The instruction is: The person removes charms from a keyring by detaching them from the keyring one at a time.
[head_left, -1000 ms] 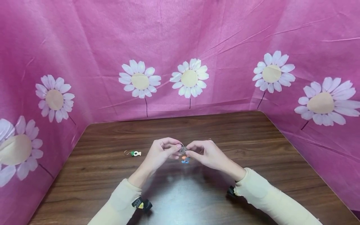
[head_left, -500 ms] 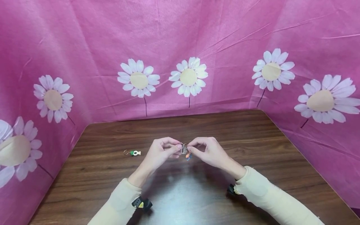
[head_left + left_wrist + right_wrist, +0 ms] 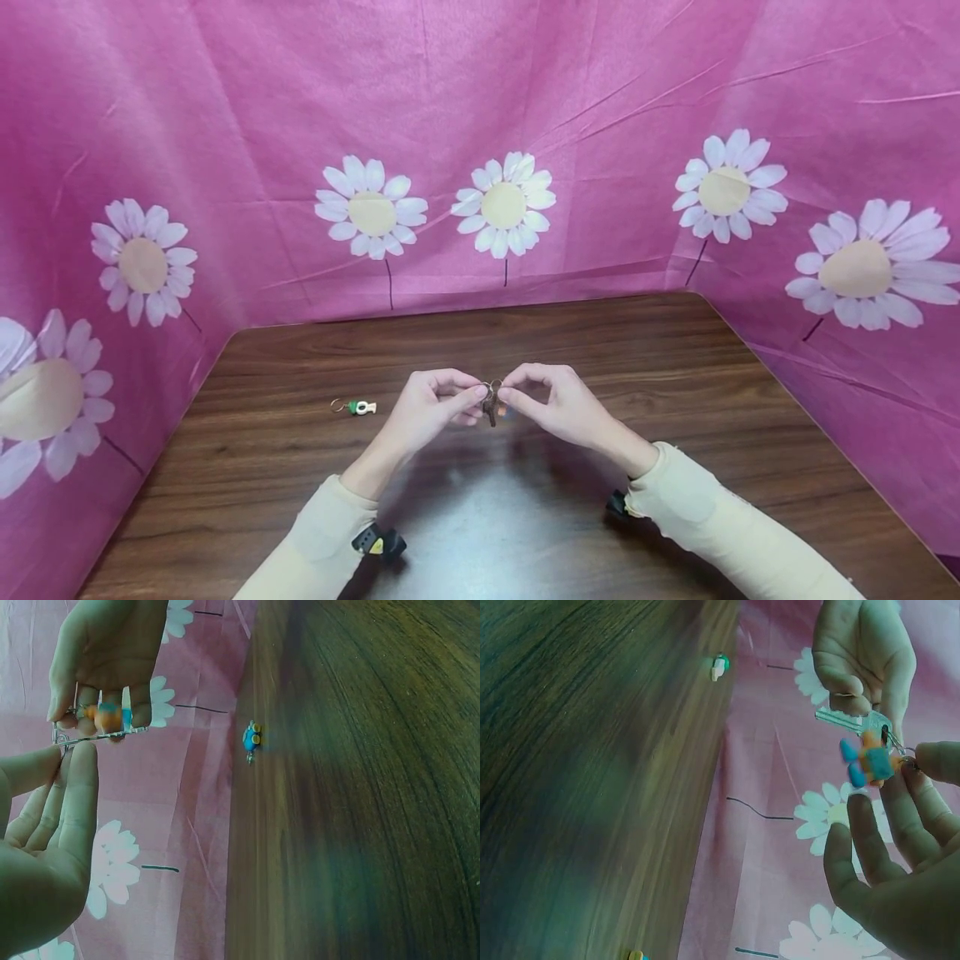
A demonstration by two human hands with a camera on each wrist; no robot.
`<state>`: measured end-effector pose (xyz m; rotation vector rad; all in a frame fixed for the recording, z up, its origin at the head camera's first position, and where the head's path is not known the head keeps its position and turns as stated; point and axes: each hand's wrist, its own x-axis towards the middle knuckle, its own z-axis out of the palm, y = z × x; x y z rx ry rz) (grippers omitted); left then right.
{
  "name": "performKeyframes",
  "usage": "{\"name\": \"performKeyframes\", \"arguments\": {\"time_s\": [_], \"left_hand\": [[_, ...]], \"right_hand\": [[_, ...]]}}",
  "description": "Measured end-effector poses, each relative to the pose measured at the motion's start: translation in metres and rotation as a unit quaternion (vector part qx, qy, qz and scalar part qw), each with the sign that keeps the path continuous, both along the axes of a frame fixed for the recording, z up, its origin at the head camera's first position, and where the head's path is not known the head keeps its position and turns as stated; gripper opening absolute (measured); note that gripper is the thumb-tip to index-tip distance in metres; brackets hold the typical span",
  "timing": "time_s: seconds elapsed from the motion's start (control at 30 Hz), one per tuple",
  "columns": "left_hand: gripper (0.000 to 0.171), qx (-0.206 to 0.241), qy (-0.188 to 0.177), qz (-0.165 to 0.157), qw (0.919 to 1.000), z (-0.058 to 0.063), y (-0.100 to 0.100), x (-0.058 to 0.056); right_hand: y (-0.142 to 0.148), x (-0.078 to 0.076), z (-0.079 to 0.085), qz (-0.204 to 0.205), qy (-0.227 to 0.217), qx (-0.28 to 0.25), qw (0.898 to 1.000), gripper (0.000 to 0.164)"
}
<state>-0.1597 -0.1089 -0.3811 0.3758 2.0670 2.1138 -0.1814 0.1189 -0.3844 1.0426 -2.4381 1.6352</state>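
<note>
Above the middle of the table, the left hand (image 3: pixel 438 407) and right hand (image 3: pixel 553 403) face each other, fingertips close together. Between finger and thumb, the left hand pinches the ring end of a metal key (image 3: pixel 491 411), which hangs downward. The right hand pinches a split ring (image 3: pixel 908 760) bearing an orange-and-blue figure charm (image 3: pixel 876 761). In the right wrist view, the key's blade (image 3: pixel 840 718) runs beside this charm. Fingers partly cover the rings, so I cannot tell whether they are linked. The charm is mostly hidden behind the right fingertips in the head view.
A green-and-white keychain charm (image 3: pixel 363 408) with its ring lies on the table, left of the left hand. A blue-and-yellow charm (image 3: pixel 252 739) also lies on the wooden table (image 3: pixel 480 517). Pink daisy-print cloth (image 3: pixel 600 100) encloses the back and sides.
The key has turned and now hangs narrow and downward between the fingertips. The orange-and-blue charm has shifted right, behind the right fingers. Both hands have stayed nearly in place.
</note>
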Motion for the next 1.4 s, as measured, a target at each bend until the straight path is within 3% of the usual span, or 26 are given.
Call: {"name": "performKeyframes", "arguments": {"time_s": [0.1,0.2,0.43,0.77,1.0,1.4], "left_hand": [[0.023,-0.004,0.002,0.005,1.0,-0.0003,-0.0004,0.0003],[0.023,-0.008,0.005,0.008,0.9999,-0.0001,-0.001,0.0004],[0.02,-0.001,0.016,0.013,0.9998,-0.0004,-0.0008,-0.0004],[0.019,-0.001,0.009,0.014,0.9999,0.0014,0.0015,0.0029],[0.02,0.002,0.001,0.008,1.0,0.0059,0.0046,0.0064],[0.025,-0.07,0.012,-0.058,0.9958,0.0018,0.0031,0.0051]], "right_hand": [[-0.0008,0.0014,0.0014,0.021,-0.059,-0.016,0.998,0.013],[-0.001,0.002,0.0018,0.032,-0.082,-0.03,0.996,0.014],[-0.0019,0.0024,0.0028,0.02,-0.051,-0.025,0.998,0.009],[-0.0036,0.0034,0.0057,-0.014,-0.07,-0.008,0.997,0.008],[-0.003,0.0025,0.0085,-0.02,-0.05,-0.002,0.999,0.006],[0.0002,0.0011,0.0072,-0.014,-0.059,-0.004,0.998,0.004]]}}
